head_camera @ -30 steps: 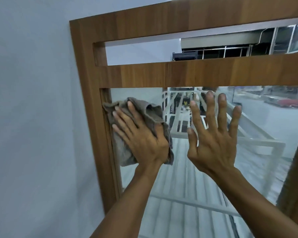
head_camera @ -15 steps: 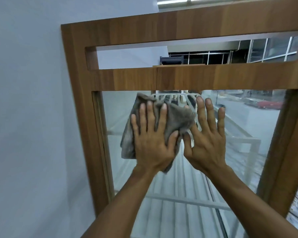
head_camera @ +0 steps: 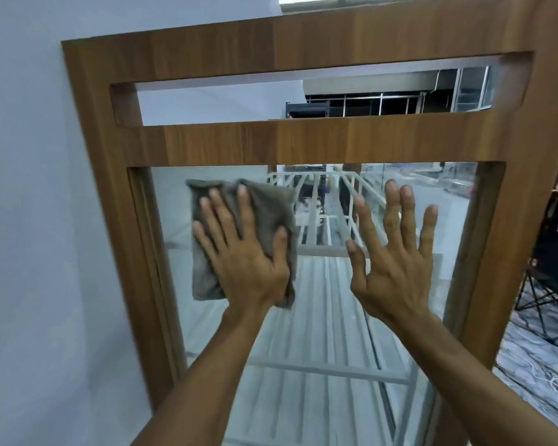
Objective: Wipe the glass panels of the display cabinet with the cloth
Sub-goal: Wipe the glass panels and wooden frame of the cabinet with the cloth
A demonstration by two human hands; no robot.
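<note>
A wooden-framed display cabinet stands in front of me with a large glass panel below a crossbar. My left hand presses flat on a grey cloth, holding it against the upper left part of the glass. My right hand rests flat on the glass to the right, fingers spread, holding nothing. A gap of bare glass lies between the two hands.
A plain white wall runs along the left of the cabinet. A narrow opening sits above the crossbar. Behind the right frame post stands a dark folding chair on a marbled floor with a white cable.
My left hand slid the cloth right from the left frame edge, then back left a little. My right hand moved away from the cloth, to the right. The view widened to show the right frame post.
</note>
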